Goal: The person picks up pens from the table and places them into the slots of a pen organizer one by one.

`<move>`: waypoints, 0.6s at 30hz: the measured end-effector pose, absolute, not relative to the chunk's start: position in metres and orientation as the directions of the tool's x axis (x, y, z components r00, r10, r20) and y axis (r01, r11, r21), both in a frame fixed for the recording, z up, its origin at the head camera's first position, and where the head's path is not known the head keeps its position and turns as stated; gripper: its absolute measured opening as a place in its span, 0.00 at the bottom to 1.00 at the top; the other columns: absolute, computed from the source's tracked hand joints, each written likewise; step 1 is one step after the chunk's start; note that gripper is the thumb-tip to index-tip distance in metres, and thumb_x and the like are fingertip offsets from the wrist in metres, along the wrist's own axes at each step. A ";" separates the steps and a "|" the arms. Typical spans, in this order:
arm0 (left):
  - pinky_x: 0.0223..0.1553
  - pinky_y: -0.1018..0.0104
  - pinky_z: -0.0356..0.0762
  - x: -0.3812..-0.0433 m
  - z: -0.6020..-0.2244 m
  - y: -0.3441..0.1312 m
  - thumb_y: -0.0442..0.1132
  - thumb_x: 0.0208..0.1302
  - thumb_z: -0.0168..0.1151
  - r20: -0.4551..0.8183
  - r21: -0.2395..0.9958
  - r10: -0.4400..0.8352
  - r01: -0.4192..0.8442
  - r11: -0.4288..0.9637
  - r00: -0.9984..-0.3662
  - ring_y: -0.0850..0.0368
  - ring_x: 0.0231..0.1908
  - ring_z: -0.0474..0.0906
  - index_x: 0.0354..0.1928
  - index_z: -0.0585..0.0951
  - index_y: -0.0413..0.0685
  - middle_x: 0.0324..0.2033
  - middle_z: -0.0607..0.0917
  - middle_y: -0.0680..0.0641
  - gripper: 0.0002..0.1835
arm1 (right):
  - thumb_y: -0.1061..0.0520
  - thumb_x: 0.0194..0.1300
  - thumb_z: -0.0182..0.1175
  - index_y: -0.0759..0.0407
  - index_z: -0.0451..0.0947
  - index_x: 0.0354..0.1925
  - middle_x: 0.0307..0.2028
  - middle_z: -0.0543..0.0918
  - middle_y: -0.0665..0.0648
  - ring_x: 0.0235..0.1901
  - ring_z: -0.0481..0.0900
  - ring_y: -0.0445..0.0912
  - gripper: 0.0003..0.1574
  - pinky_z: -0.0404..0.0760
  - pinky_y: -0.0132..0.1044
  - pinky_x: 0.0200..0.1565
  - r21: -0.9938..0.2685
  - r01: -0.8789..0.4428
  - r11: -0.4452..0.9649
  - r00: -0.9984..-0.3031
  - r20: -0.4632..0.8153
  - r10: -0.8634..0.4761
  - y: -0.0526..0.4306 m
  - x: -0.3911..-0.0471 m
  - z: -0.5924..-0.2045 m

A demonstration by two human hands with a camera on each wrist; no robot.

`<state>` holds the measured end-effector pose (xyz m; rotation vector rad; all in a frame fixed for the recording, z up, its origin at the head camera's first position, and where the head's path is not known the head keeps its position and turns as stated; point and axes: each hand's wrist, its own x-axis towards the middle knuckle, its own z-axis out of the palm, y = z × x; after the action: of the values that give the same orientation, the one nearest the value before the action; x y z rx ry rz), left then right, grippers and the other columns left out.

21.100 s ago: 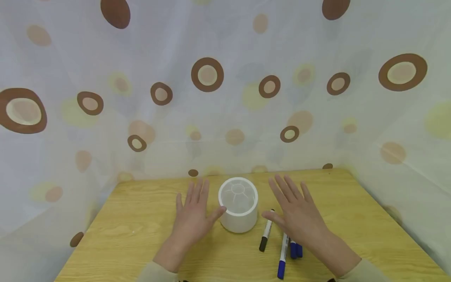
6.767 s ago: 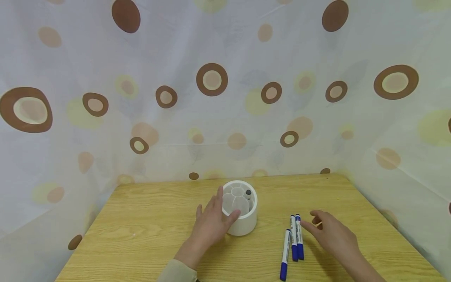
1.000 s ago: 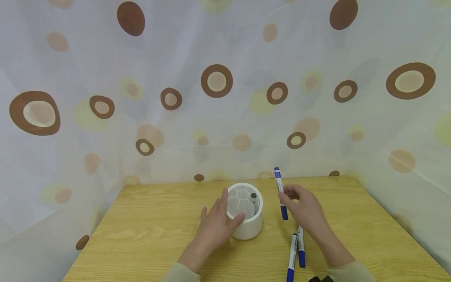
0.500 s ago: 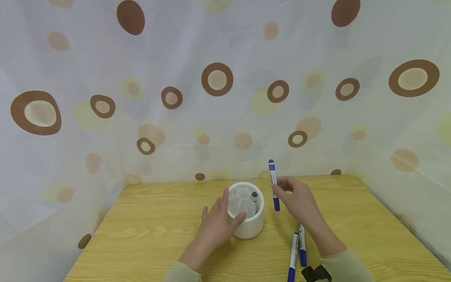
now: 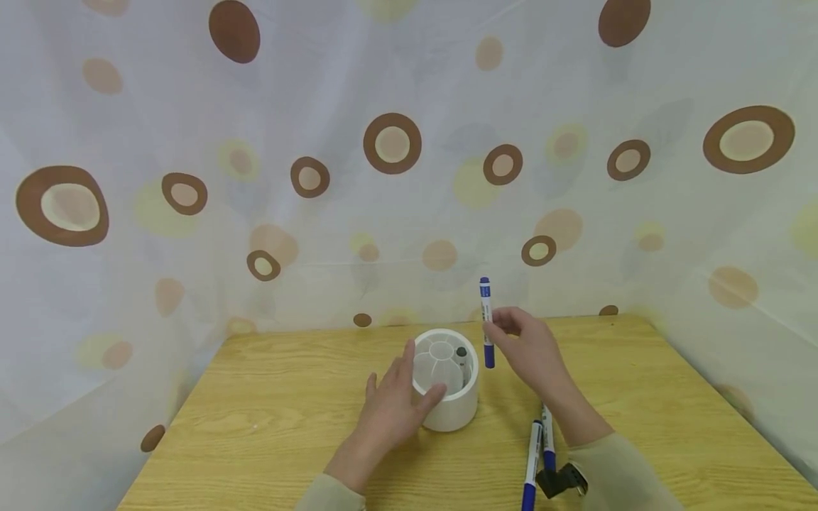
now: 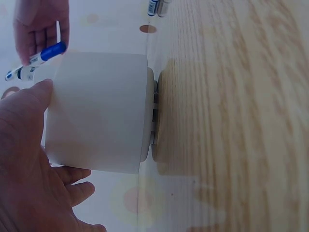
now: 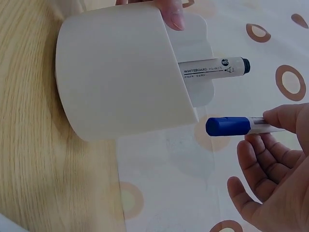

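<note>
While my left hand [image 5: 393, 411] grips the white holder [image 5: 450, 415] at its left side, thumb at the near rim and forefinger along the left of the rim, my right hand [image 5: 530, 355] pinches a blue-ended marker [image 5: 487, 312] between thumb and fingers. The holder stands upright on the wooden table [image 5: 287, 397]. I find the held marker raised off the table, nearly upright, one blue end up and the other down, just to the right of the holder. In the right wrist view its lower blue end is near the rim and apart from it. My remaining right fingers are loosely bent beneath it.

Inside the holder I note a clear insert with a round centre and compartments about it. A dark-tipped marker [image 5: 461, 358] stands in a compartment on the right side, dark end up, with "WHITEBOARD" printed on its barrel.

Two further blue-ended markers [image 5: 532, 461] lie close together on the table, near my right forearm; whether they touch, I cannot tell. A black device [image 5: 559, 481] at my right wrist partly covers one. Behind the table hangs a pale patterned backdrop [image 5: 409, 71].
</note>
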<state>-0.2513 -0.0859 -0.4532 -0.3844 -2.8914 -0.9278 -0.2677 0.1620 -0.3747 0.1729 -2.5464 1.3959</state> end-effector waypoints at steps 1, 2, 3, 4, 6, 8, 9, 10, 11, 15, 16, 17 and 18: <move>0.81 0.24 0.44 -0.251 -0.453 -0.086 0.73 0.79 0.55 0.153 0.562 0.212 0.261 0.785 -0.965 0.36 0.78 0.68 0.91 0.47 0.50 0.81 0.68 0.35 0.55 | 0.47 0.84 0.63 0.62 0.82 0.63 0.55 0.89 0.62 0.66 0.82 0.62 0.23 0.79 0.64 0.68 -0.814 -0.213 0.540 -0.966 0.260 0.010 0.161 -0.269 -0.375; 0.81 0.24 0.44 -0.251 -0.453 -0.086 0.73 0.79 0.56 0.153 0.564 0.212 0.262 0.783 -0.965 0.36 0.79 0.68 0.91 0.47 0.50 0.81 0.68 0.35 0.55 | 0.46 0.84 0.63 0.62 0.82 0.63 0.56 0.89 0.62 0.66 0.81 0.62 0.23 0.78 0.64 0.69 -0.815 -0.213 0.539 -0.965 0.261 0.012 0.160 -0.270 -0.374; 0.81 0.24 0.44 -0.251 -0.453 -0.086 0.73 0.79 0.56 0.153 0.565 0.213 0.262 0.782 -0.965 0.36 0.79 0.68 0.91 0.47 0.50 0.81 0.68 0.35 0.55 | 0.46 0.84 0.63 0.62 0.82 0.64 0.56 0.89 0.62 0.67 0.81 0.62 0.24 0.78 0.65 0.69 -0.816 -0.214 0.537 -0.965 0.262 0.013 0.159 -0.271 -0.374; 0.81 0.24 0.44 -0.251 -0.453 -0.086 0.73 0.79 0.56 0.154 0.565 0.213 0.262 0.782 -0.965 0.36 0.78 0.68 0.91 0.47 0.50 0.81 0.68 0.35 0.55 | 0.46 0.84 0.63 0.61 0.82 0.64 0.57 0.88 0.62 0.67 0.80 0.62 0.24 0.78 0.65 0.70 -0.818 -0.216 0.533 -0.965 0.264 0.014 0.159 -0.271 -0.373; 0.81 0.24 0.44 -0.251 -0.452 -0.086 0.73 0.79 0.56 0.155 0.567 0.214 0.264 0.780 -0.965 0.36 0.79 0.68 0.91 0.47 0.50 0.81 0.68 0.35 0.55 | 0.46 0.85 0.63 0.61 0.82 0.64 0.58 0.88 0.63 0.67 0.80 0.62 0.24 0.78 0.64 0.70 -0.823 -0.220 0.524 -0.964 0.267 0.015 0.158 -0.273 -0.372; 0.81 0.24 0.44 -0.250 -0.452 -0.086 0.72 0.79 0.56 0.156 0.567 0.215 0.266 0.780 -0.964 0.36 0.79 0.68 0.91 0.47 0.50 0.81 0.68 0.35 0.55 | 0.46 0.85 0.63 0.62 0.81 0.65 0.58 0.88 0.63 0.67 0.80 0.62 0.24 0.78 0.64 0.70 -0.827 -0.228 0.514 -0.962 0.272 0.009 0.156 -0.274 -0.370; 0.81 0.24 0.44 -0.250 -0.452 -0.087 0.72 0.79 0.56 0.156 0.566 0.216 0.266 0.780 -0.964 0.36 0.79 0.68 0.91 0.47 0.50 0.81 0.68 0.35 0.54 | 0.46 0.84 0.63 0.62 0.81 0.65 0.59 0.88 0.63 0.67 0.80 0.62 0.24 0.79 0.63 0.70 -0.828 -0.233 0.509 -0.962 0.274 0.006 0.155 -0.275 -0.370; 0.81 0.25 0.44 -0.250 -0.452 -0.087 0.72 0.79 0.55 0.156 0.566 0.216 0.267 0.780 -0.964 0.35 0.79 0.67 0.91 0.47 0.50 0.81 0.68 0.35 0.54 | 0.46 0.84 0.63 0.62 0.81 0.65 0.59 0.87 0.63 0.67 0.80 0.62 0.25 0.79 0.63 0.70 -0.830 -0.237 0.505 -0.961 0.276 0.003 0.155 -0.276 -0.369; 0.81 0.25 0.44 -0.250 -0.452 -0.087 0.73 0.79 0.55 0.157 0.565 0.217 0.268 0.780 -0.963 0.35 0.79 0.67 0.91 0.47 0.50 0.81 0.68 0.35 0.54 | 0.46 0.84 0.63 0.62 0.81 0.66 0.59 0.87 0.64 0.68 0.80 0.62 0.25 0.79 0.63 0.70 -0.832 -0.239 0.501 -0.961 0.277 0.001 0.154 -0.277 -0.369; 0.81 0.25 0.44 -0.250 -0.452 -0.087 0.73 0.79 0.54 0.159 0.559 0.218 0.270 0.784 -0.963 0.35 0.79 0.66 0.91 0.47 0.50 0.81 0.68 0.35 0.55 | 0.45 0.84 0.63 0.62 0.81 0.67 0.60 0.87 0.63 0.68 0.79 0.62 0.27 0.77 0.63 0.71 -0.839 -0.244 0.487 -0.961 0.278 -0.003 0.151 -0.280 -0.368; 0.81 0.25 0.44 -0.250 -0.452 -0.087 0.73 0.79 0.54 0.159 0.558 0.218 0.270 0.785 -0.963 0.36 0.79 0.66 0.91 0.47 0.50 0.81 0.68 0.35 0.55 | 0.45 0.84 0.63 0.62 0.80 0.67 0.60 0.87 0.63 0.68 0.79 0.61 0.27 0.77 0.63 0.71 -0.840 -0.245 0.484 -0.960 0.279 -0.002 0.150 -0.281 -0.368; 0.81 0.25 0.44 -0.250 -0.452 -0.087 0.73 0.79 0.54 0.160 0.558 0.218 0.271 0.785 -0.963 0.36 0.79 0.67 0.91 0.47 0.50 0.81 0.68 0.35 0.55 | 0.45 0.84 0.63 0.62 0.80 0.67 0.60 0.87 0.63 0.68 0.79 0.61 0.27 0.76 0.63 0.72 -0.842 -0.245 0.481 -0.960 0.281 0.001 0.150 -0.281 -0.368; 0.81 0.25 0.44 -0.250 -0.452 -0.087 0.73 0.79 0.54 0.159 0.558 0.218 0.270 0.784 -0.963 0.36 0.79 0.67 0.91 0.47 0.50 0.81 0.68 0.36 0.55 | 0.44 0.84 0.63 0.62 0.80 0.67 0.60 0.86 0.63 0.68 0.79 0.61 0.27 0.76 0.63 0.72 -0.843 -0.247 0.479 -0.959 0.282 0.003 0.149 -0.282 -0.368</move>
<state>-0.2498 -0.0866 -0.4522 -0.3956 -2.8857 -0.9226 -0.2822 0.1491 -0.3677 0.2091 -2.4819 1.4743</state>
